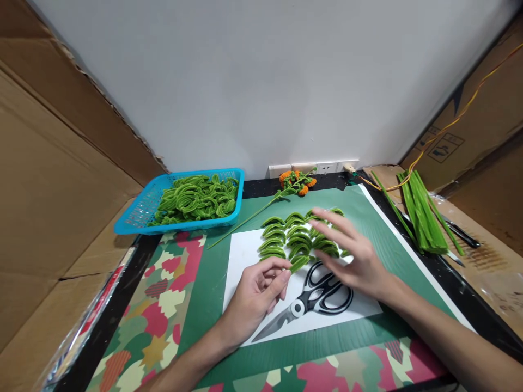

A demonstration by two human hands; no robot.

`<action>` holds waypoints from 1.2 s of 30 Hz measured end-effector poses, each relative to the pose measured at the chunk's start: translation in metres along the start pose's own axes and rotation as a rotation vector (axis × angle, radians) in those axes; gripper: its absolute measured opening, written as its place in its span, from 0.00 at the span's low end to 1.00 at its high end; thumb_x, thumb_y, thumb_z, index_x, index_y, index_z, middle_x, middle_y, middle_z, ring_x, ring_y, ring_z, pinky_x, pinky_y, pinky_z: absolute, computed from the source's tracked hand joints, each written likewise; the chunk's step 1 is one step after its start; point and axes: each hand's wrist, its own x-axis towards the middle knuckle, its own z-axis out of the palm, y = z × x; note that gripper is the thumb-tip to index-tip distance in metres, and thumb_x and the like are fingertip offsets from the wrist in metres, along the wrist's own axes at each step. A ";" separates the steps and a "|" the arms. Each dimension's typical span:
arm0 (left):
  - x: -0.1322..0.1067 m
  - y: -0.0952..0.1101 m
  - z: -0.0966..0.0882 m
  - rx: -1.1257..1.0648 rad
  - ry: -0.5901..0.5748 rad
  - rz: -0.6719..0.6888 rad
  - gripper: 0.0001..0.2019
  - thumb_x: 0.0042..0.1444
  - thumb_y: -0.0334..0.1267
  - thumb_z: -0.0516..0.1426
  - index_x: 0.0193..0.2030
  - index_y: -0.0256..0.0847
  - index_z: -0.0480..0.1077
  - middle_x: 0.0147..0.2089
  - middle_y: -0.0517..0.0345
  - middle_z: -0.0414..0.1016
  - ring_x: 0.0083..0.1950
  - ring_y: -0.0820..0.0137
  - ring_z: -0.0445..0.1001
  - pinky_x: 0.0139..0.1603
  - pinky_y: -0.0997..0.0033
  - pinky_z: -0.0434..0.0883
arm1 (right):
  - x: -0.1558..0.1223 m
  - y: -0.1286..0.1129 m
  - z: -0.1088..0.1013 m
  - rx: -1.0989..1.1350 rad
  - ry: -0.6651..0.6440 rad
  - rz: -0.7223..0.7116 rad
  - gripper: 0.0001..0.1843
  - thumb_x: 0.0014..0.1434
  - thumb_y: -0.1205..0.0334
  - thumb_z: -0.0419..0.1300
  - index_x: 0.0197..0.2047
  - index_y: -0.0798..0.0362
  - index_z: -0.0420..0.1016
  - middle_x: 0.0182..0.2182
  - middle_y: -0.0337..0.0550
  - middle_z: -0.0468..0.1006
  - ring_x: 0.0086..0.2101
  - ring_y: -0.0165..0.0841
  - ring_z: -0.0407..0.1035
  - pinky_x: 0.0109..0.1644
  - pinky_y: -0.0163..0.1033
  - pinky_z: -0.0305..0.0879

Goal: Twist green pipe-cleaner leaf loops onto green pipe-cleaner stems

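My left hand [263, 286] is closed in a pinch on the end of a green pipe-cleaner piece [300, 263], above a white sheet. My right hand [351, 253], slightly blurred, hovers over the right side with fingers spread and nothing visible in them. Partly under it lie curved green pipe-cleaner pieces [273, 234], set out in rows of small bunches. Scissors with black and grey handles [299, 308] rest on the white paper [241, 267] between my hands, blades pointing to the lower left.
A blue plastic basket [183, 225] of green pipe-cleaner pieces stands at the back left. An orange-flowered pipe-cleaner stem [261, 209] lies behind the paper. At right are a bundle of green stems [423, 218] and a black-handled tool [461, 233]. Cardboard walls [61, 163] flank the table; sockets [327, 167] line the back.
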 end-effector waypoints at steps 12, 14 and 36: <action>0.000 0.002 0.002 -0.036 0.029 0.011 0.17 0.66 0.52 0.68 0.46 0.39 0.76 0.27 0.68 0.69 0.17 0.84 0.58 0.16 0.84 0.54 | -0.010 -0.013 0.017 -0.023 -0.094 -0.303 0.08 0.72 0.72 0.61 0.51 0.58 0.80 0.41 0.51 0.86 0.42 0.40 0.79 0.45 0.43 0.79; 0.001 0.003 0.002 -0.052 0.037 0.009 0.18 0.66 0.53 0.67 0.47 0.39 0.75 0.28 0.66 0.73 0.16 0.83 0.61 0.15 0.84 0.55 | -0.010 -0.013 0.016 -0.028 -0.091 -0.303 0.07 0.72 0.72 0.62 0.51 0.58 0.80 0.40 0.50 0.86 0.41 0.39 0.79 0.43 0.42 0.79; -0.001 -0.007 0.000 -0.062 -0.041 0.012 0.19 0.61 0.52 0.70 0.44 0.37 0.75 0.31 0.59 0.81 0.18 0.79 0.68 0.16 0.81 0.59 | -0.011 -0.034 0.025 0.184 -0.039 -0.029 0.06 0.67 0.72 0.67 0.45 0.52 0.81 0.33 0.43 0.84 0.31 0.34 0.77 0.35 0.37 0.73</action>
